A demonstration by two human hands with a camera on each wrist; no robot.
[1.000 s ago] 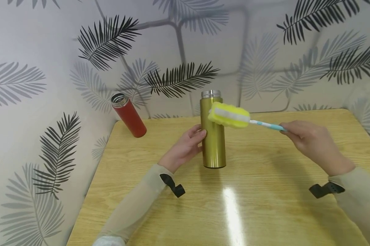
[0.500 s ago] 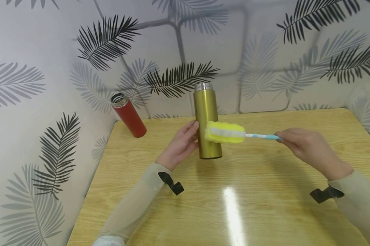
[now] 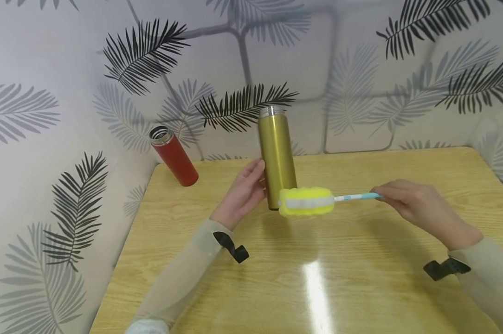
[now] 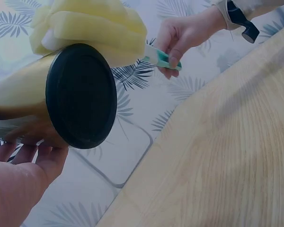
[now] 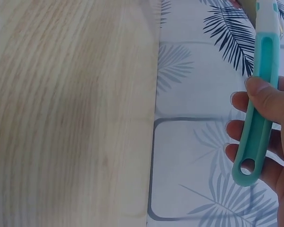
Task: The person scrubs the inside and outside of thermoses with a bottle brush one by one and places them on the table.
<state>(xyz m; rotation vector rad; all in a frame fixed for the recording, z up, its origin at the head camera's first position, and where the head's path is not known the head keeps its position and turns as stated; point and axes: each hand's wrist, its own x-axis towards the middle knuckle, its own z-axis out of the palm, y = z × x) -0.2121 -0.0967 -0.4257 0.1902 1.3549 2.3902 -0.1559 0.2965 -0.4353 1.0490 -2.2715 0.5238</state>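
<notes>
My left hand grips a gold thermos bottle, its bare metal neck pointing up and tilted slightly left. In the left wrist view the bottle's dark round base faces the camera, with fingers curled under its side. My right hand holds a bottle brush by its turquoise handle, the thumb pressed along it. The brush's yellow and white sponge head overlaps the lower right side of the bottle in the head view.
An uncapped red thermos bottle stands at the back left of the wooden table. A wall with a leaf pattern rises right behind the table's back edge.
The gold bottle has risen, shifted left and tilted a little in my left hand. The sponge head has slid from near the bottle's upper part down to its base.
</notes>
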